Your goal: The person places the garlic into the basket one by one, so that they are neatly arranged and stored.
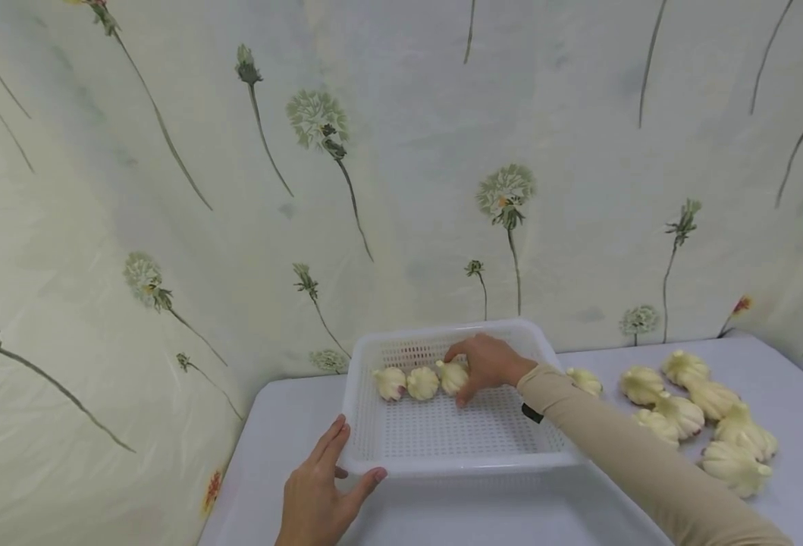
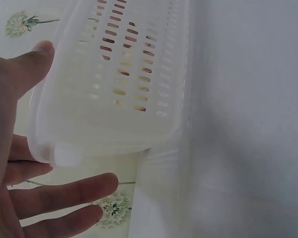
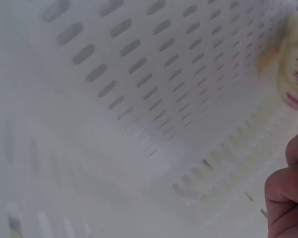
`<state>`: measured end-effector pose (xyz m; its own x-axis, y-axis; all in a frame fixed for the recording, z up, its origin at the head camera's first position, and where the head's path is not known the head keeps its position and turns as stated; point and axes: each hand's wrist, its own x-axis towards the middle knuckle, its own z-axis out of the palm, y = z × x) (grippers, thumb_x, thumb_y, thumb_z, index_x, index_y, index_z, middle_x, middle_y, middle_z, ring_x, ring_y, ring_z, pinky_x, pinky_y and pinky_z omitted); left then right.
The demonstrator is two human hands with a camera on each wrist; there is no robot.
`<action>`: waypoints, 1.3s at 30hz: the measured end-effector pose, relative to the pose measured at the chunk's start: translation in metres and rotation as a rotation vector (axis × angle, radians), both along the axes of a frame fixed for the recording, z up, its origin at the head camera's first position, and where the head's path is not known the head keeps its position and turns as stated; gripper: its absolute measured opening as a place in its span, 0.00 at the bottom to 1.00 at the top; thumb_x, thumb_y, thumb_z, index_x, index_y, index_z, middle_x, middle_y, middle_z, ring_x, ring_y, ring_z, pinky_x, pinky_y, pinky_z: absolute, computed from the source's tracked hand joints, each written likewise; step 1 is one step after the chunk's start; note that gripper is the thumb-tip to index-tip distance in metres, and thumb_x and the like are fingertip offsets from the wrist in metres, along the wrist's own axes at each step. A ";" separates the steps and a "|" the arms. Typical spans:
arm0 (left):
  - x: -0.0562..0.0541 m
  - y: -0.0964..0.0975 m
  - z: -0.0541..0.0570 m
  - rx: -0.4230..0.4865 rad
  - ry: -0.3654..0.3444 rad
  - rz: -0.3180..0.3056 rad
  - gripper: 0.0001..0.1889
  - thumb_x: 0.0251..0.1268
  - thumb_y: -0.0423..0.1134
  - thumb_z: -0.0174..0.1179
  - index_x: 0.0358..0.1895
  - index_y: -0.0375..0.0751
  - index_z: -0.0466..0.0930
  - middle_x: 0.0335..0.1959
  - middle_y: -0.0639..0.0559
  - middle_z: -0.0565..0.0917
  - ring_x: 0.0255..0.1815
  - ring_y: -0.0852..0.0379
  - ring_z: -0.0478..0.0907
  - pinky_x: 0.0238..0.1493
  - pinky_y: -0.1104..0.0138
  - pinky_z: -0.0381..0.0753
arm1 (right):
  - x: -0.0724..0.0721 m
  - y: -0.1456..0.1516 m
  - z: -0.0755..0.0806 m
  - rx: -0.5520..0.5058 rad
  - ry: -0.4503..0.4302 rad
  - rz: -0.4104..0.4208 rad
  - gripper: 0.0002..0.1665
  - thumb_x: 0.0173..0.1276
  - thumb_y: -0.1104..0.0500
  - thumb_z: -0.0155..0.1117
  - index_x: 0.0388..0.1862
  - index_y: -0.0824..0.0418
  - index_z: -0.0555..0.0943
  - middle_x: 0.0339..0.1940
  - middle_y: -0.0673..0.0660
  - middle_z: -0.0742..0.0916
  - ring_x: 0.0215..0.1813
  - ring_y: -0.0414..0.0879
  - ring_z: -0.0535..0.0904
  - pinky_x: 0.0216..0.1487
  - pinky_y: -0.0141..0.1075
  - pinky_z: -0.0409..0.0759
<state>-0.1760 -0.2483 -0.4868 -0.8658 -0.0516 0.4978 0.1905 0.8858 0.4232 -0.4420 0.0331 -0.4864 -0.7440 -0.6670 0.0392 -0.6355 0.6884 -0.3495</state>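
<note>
A white perforated plastic basket stands on the table with three garlic bulbs in a row along its back. My right hand reaches inside and holds the rightmost bulb, thumb at its near side and fingers over the far side. To its left sit the middle bulb and the left bulb. In the right wrist view, a purple-streaked garlic bulb shows above curled fingers. My left hand rests at the basket's front left corner, thumb against the rim, other fingers extended and spread.
Several more garlic bulbs lie loose on the white-covered table, right of the basket. One bulb is partly hidden behind the right sleeve. Behind the table hangs a dandelion-print sheet.
</note>
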 end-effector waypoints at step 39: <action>0.004 0.012 0.001 -0.012 0.008 0.064 0.41 0.57 0.63 0.77 0.64 0.34 0.83 0.69 0.45 0.84 0.25 0.63 0.87 0.28 0.67 0.82 | 0.036 0.181 0.107 0.051 0.045 -0.144 0.37 0.59 0.37 0.81 0.60 0.57 0.88 0.41 0.53 0.90 0.36 0.44 0.83 0.36 0.42 0.80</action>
